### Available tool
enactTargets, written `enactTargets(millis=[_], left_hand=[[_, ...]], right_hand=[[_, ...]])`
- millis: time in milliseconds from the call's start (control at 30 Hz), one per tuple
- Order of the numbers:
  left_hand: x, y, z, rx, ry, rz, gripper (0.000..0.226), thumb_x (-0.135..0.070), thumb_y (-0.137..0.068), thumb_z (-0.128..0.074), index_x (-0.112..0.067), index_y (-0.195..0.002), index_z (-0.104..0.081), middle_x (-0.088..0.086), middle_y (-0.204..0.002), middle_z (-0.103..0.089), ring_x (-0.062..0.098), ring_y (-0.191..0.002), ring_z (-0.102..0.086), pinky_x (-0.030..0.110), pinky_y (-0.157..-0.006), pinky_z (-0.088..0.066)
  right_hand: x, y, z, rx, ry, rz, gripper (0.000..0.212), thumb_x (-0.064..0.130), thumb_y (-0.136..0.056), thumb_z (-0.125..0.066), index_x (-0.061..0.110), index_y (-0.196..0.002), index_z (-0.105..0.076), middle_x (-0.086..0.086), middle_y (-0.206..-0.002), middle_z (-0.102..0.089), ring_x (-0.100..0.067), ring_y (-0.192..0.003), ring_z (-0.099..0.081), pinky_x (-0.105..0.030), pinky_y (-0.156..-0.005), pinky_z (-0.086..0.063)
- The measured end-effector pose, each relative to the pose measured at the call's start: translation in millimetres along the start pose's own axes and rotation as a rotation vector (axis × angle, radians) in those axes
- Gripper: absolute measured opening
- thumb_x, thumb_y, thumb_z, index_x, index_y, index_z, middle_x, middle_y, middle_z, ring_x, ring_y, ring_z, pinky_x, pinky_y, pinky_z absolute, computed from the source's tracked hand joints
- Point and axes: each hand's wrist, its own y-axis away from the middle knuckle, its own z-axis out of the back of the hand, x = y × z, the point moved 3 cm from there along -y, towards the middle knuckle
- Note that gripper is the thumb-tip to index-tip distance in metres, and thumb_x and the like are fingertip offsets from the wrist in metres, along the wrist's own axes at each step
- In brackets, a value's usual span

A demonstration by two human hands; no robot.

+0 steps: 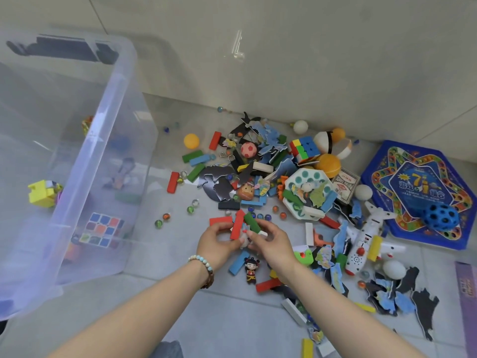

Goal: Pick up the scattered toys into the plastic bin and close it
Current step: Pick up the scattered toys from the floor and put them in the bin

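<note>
A clear plastic bin (124, 81) stands open at the left, with a cube puzzle (102, 229) and a yellow block toy (42, 193) inside. Toys lie scattered over the floor to its right: coloured wooden blocks, marbles, balls, puzzle pieces. My left hand (215, 245) and my right hand (271, 241) meet in the middle of the pile. Together they hold a red block (238, 224), a green block (252, 222) and a small white piece; my left hand pinches the red block and my right grips the green one. A small doll figure (251, 270) lies just below my hands.
A blue hexagonal game board (415, 192) with a blue holed ball (441, 219) lies at the right. A white toy plane (364, 241), a colourful cube (304, 148), an orange ball (329, 165) and a white octagonal tray (305, 195) sit among the pile. A wall runs behind.
</note>
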Motion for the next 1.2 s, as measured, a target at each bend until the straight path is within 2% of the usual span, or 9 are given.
enactTargets(millis=[167, 267, 400, 600, 667, 833, 1000, 1067, 1200], left_hand=[[-5, -2, 4, -0.008, 0.01, -0.032, 0.038, -0.011, -0.072, -0.078, -0.015, -0.107, -0.062, -0.002, -0.105, -0.061, 0.013, -0.102, -0.056, 0.022, -0.089, -0.042], [-7, -4, 3, -0.003, 0.02, -0.037, 0.043, -0.012, -0.071, -0.078, -0.013, -0.111, -0.061, -0.002, -0.106, -0.062, 0.011, -0.1, -0.057, 0.02, -0.086, -0.042], [-7, -6, 3, 0.014, 0.027, -0.038, 0.044, -0.013, -0.071, -0.079, -0.014, -0.11, -0.061, -0.001, -0.103, -0.063, 0.01, -0.098, -0.058, 0.021, -0.085, -0.043], [-7, -10, 3, 0.09, 0.012, 0.009, 0.041, -0.015, -0.07, -0.08, -0.017, -0.107, -0.062, 0.001, -0.107, -0.063, 0.015, -0.105, -0.058, 0.03, -0.096, -0.046], [-10, -10, 3, 0.107, -0.011, -0.003, 0.036, -0.014, -0.071, -0.079, -0.021, -0.101, -0.061, -0.001, -0.105, -0.062, 0.015, -0.104, -0.057, 0.03, -0.097, -0.045], [-13, -10, 6, 0.162, 0.066, 0.043, 0.033, -0.009, -0.072, -0.077, -0.027, -0.092, -0.059, -0.008, -0.093, -0.062, 0.012, -0.097, -0.059, 0.026, -0.091, -0.046], [-16, -9, 6, 0.296, 0.138, 0.162, 0.05, 0.003, -0.075, -0.071, -0.013, -0.12, -0.056, 0.005, -0.11, -0.066, 0.018, -0.1, -0.063, 0.029, -0.09, -0.05], [-21, -10, 7, 0.329, 0.268, 0.259, 0.041, 0.004, -0.083, -0.061, -0.011, -0.12, -0.054, 0.012, -0.113, -0.065, 0.024, -0.098, -0.066, 0.028, -0.083, -0.056], [-23, -10, 4, 0.317, 0.357, 0.332, 0.034, -0.02, -0.089, -0.06, -0.008, -0.121, -0.056, 0.014, -0.116, -0.065, 0.026, -0.091, -0.07, 0.027, -0.075, -0.058]], right_hand=[[2, -2, -3, -0.041, 0.084, 0.082, 0.028, 0.012, -0.084, -0.067, 0.014, -0.111, -0.061, -0.011, -0.119, -0.058, -0.024, -0.09, -0.066, -0.026, -0.069, -0.058], [5, -1, -2, -0.05, 0.058, 0.061, 0.031, 0.011, -0.084, -0.067, 0.013, -0.114, -0.06, -0.011, -0.1, -0.066, -0.019, -0.072, -0.065, -0.024, -0.065, -0.057], [7, -7, 2, -0.047, 0.024, 0.037, 0.037, 0.013, -0.079, -0.073, 0.019, -0.115, -0.063, -0.011, -0.108, -0.068, -0.025, -0.092, -0.068, -0.043, -0.087, -0.055], [12, -3, -1, 0.006, -0.013, -0.059, 0.032, 0.011, -0.081, -0.07, 0.012, -0.112, -0.065, -0.009, -0.091, -0.071, -0.019, -0.08, -0.063, -0.044, -0.079, -0.052], [12, -6, 0, 0.002, -0.004, -0.048, 0.028, 0.008, -0.082, -0.068, 0.011, -0.11, -0.066, -0.003, -0.09, -0.07, -0.014, -0.079, -0.065, -0.033, -0.078, -0.055], [9, -6, -1, 0.008, -0.029, -0.058, 0.015, 0.008, -0.083, -0.067, 0.009, -0.098, -0.07, -0.016, -0.093, -0.07, -0.022, -0.079, -0.062, -0.033, -0.07, -0.051], [16, -8, 6, 0.033, -0.082, -0.173, 0.025, -0.004, -0.087, -0.052, 0.01, -0.101, -0.067, -0.014, -0.098, -0.068, -0.018, -0.076, -0.066, -0.023, -0.07, -0.058], [20, -8, 7, 0.058, -0.126, -0.198, 0.027, -0.004, -0.086, -0.047, 0.007, -0.101, -0.066, -0.015, -0.104, -0.068, -0.019, -0.083, -0.066, -0.027, -0.074, -0.057], [22, -6, 5, 0.055, -0.154, -0.166, 0.016, 0.019, -0.088, -0.062, 0.007, -0.098, -0.068, -0.009, -0.101, -0.069, -0.015, -0.086, -0.068, -0.028, -0.075, -0.058]])
